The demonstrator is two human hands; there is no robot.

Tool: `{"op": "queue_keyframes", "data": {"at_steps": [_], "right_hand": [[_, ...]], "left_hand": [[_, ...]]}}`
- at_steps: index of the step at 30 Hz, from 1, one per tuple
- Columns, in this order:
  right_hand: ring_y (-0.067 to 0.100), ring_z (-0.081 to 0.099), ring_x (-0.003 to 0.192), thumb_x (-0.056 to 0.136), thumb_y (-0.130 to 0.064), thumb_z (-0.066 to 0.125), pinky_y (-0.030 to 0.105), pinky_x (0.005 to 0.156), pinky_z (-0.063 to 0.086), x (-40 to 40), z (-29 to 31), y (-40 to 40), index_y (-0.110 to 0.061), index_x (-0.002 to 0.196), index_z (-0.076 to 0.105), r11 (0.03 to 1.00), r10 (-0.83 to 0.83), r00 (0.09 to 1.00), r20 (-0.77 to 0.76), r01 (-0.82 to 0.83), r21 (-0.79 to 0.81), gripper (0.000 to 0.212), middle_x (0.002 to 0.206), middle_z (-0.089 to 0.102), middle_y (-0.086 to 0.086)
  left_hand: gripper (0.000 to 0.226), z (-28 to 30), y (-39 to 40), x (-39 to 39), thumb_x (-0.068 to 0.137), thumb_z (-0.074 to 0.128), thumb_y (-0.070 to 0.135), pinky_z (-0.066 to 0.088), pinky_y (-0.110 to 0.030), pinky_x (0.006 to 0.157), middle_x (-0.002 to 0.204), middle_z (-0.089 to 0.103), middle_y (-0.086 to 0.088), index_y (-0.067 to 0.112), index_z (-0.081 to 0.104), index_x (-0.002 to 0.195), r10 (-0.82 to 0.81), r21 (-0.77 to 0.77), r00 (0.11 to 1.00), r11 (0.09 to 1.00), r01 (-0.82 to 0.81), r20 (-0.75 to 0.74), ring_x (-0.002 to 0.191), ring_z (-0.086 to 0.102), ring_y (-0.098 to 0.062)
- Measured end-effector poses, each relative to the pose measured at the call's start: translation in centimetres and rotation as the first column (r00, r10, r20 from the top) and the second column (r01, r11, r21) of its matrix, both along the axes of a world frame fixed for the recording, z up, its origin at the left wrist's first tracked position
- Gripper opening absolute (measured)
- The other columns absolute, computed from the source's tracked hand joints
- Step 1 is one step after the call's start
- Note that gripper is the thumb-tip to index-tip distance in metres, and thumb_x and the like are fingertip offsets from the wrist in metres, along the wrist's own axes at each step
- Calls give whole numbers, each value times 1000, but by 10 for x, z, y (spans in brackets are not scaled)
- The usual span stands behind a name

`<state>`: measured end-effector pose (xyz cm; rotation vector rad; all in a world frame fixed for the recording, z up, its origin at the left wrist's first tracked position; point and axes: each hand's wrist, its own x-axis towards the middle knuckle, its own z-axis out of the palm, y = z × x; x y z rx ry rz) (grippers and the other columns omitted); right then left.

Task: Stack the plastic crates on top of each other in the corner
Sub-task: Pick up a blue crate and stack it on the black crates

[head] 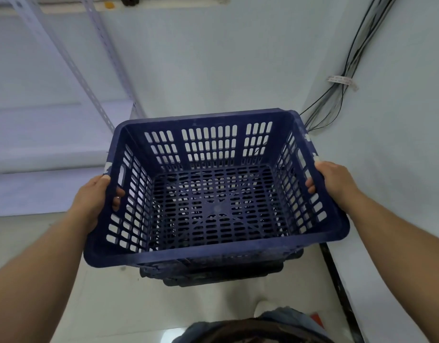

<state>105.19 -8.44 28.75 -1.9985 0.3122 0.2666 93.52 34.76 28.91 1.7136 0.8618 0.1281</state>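
A dark blue slotted plastic crate (213,253) fills the middle of the view, empty inside. My left hand (94,196) grips its left side, fingers curled through the handle slot. My right hand (333,181) grips the right side the same way, thumb over the rim. Beneath the crate, the rims of other dark crates (213,276) stick out at its near edge, stacked on the floor in the room's corner. Whether the held crate rests on that stack or hangs just above it cannot be told.
White walls meet in a corner behind the crate. A bundle of cables (347,78) runs down the right wall. A metal shelf frame (102,78) stands at the left. A dark skirting strip (342,293) runs along the right wall over the pale tiled floor (102,305).
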Motion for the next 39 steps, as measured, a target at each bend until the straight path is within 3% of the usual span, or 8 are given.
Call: {"op": "queue_keyframes", "data": {"at_steps": [7,12,19,31,39], "right_hand": [[28,55,55,97,-23,35,33,56,43,0,3,3,3,84,59,999,11,999,-41,-12,-48,37,68,62,17],[29,56,57,96,-24,34,35,60,44,2,0,-1,4,88,58,997,30,999,-36,-32,-65,38,71,63,18],[30,57,57,100,-32,32,35,62,44,7,-1,-5,-6,80,58,993,57,998,-14,-58,-98,41,69,63,14],[26,53,52,100,-23,32,27,50,43,-6,-5,1,3,94,56,997,44,999,-10,-44,-58,37,64,60,12],[30,54,54,100,-23,33,33,56,45,0,-3,-4,2,97,56,996,55,998,-14,-55,-71,35,66,60,14]], "left_hand": [[30,-2,3,1,100,30,24,39,-34,52,75,57,-15,3,52,105,-11,64,1000,998,12,-25,56,43,-27],[31,-5,1,4,100,28,24,40,-32,51,75,57,-14,3,51,106,-5,124,998,992,13,-65,57,45,-26],[29,-8,-2,0,99,30,24,39,-33,52,75,55,-15,4,50,109,18,68,999,998,-16,-38,57,44,-25],[30,0,3,0,99,31,25,40,-34,55,76,55,-14,5,51,110,22,70,998,997,-18,-56,58,44,-25],[29,-3,-4,-5,99,30,23,39,-32,50,75,54,-13,6,51,110,43,24,998,999,-42,-40,56,42,-21]]}}
